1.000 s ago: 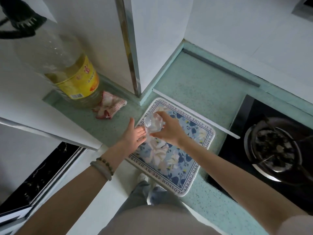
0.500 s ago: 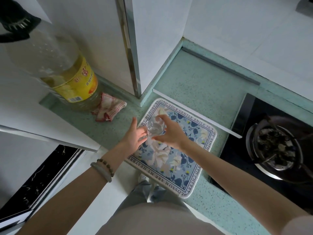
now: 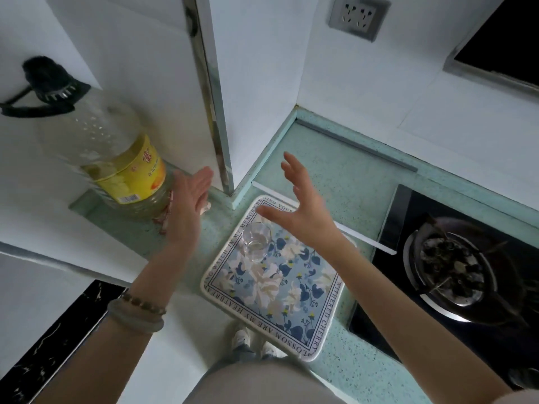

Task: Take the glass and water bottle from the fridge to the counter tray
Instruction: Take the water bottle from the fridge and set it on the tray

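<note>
A small clear glass (image 3: 257, 240) stands upright on the far left part of the blue floral tray (image 3: 294, 310) on the green counter. My right hand (image 3: 303, 211) hovers just above and behind the glass, fingers spread, holding nothing. My left hand (image 3: 186, 205) is raised to the left of the tray, palm open and empty, in front of a big oil bottle. No water bottle is in view.
A large clear oil bottle (image 3: 128, 167) with a yellow label stands at the back left, a red-and-white cloth (image 3: 163, 220) partly hidden behind my left hand. A gas stove with a burner (image 3: 455, 266) lies right of the tray. A wall corner with a metal strip (image 3: 215, 118) rises behind.
My right hand set the glass down on the tray and let go, then lifted away with fingers spread. My left hand rose and moved off to the left. The view tilted up.
</note>
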`<state>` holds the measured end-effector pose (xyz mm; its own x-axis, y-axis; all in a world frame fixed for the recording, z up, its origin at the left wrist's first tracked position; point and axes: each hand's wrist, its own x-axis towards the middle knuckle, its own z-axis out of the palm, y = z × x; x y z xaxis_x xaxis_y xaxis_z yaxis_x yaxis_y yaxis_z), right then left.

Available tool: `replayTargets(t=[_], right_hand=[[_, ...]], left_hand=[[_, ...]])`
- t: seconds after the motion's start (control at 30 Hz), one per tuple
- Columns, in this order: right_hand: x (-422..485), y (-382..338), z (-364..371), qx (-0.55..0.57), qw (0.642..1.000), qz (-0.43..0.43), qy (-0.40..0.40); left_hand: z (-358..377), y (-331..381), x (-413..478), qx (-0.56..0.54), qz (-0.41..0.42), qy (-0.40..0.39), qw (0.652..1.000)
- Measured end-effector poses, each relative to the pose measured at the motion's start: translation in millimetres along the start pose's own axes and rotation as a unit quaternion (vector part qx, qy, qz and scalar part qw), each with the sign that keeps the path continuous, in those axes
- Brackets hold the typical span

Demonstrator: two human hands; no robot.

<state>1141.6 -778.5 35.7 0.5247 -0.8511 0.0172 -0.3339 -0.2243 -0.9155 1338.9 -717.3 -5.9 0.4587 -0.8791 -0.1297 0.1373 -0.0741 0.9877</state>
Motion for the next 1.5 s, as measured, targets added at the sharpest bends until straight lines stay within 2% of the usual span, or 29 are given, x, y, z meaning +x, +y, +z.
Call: replayTargets(t=[0.13,0.27,0.43,0.73,0.97,1.3,1.5], right_hand=[[-12.8,-21.7,-29.1,0.065,0.996,-0.029,0.058],[-32.7,-37.1,-65.7,0.102,0.986,-0.06,0.117],[-61.6,-44.1,-102.3,0.098,0.975,-0.082,0.182],[-117.1,-47.7,-123.0,0.068,0.944,-0.08,0.314],[-159.5,-54.6,-101.0,0.045,0.901,-0.035,0.43],[-264.5,-54.0,-79.4,0.004,0.805,0.044,0.592],[-349.0,-50.7,-76.7,-0.013,0.71,0.079,0.699]], left_hand=[[16.6,54.8,-12.6,-0.005,0.113,-0.032,0.993],[38.0,89.3,-34.6,0.061,0.22,-0.085,0.97],[62.9,103.2,-51.5,0.044,0.279,-0.155,0.947],[102.9,105.3,-46.6,0.039,0.271,-0.307,0.912],[124.1,106.1,-45.4,0.04,0.253,-0.441,0.86],[185.2,92.8,-93.9,0.006,0.232,-0.602,0.764],[244.3,75.3,-160.6,-0.009,0.211,-0.695,0.687]])
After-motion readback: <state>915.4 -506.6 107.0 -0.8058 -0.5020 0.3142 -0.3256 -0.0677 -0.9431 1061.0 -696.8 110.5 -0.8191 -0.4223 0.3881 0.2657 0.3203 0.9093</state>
